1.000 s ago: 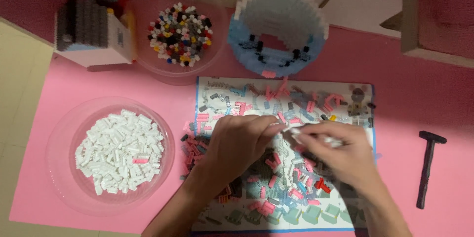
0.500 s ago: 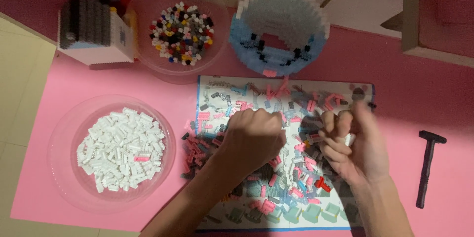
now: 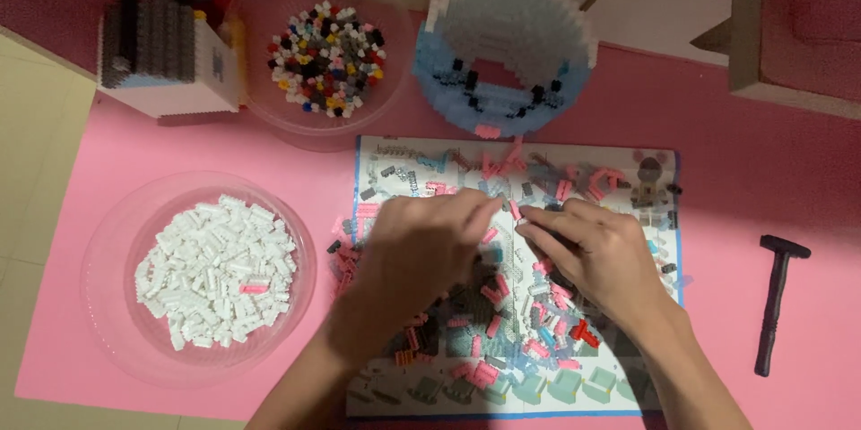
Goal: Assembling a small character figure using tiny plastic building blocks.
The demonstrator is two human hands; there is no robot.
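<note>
Both hands rest palm-down over an instruction sheet (image 3: pixel 386 156) spread on the pink table (image 3: pixel 762 179), among a loose scatter of small building bricks (image 3: pixel 502 340) in pink, grey and pale blue. The left hand (image 3: pixel 417 251) and right hand (image 3: pixel 596 251) meet fingertip to fingertip near the sheet's centre line, just above the densest part of the scatter. Between the tips sits a small pink brick (image 3: pixel 514 209), its long axis running roughly away from the person with a slight lean to the left; whether either grip is actually closed on it cannot be told, since the fingers hide the contact. The left hand's fingers are curled, the right hand's extended and flat. To the left, well apart, stands a clear round dish (image 3: pixel 108 242) holding white bricks with one pink piece among them. Beyond the sheet is a second clear bowl (image 3: pixel 260 107) of mixed-colour bricks, a part-built round model (image 3: pixel 507 44) in blue and white just beside it, and a grey and white block model (image 3: pixel 166 58) further left. A black hammer-shaped tool (image 3: pixel 776 304) lies near the right edge, handle pointing toward the person.
</note>
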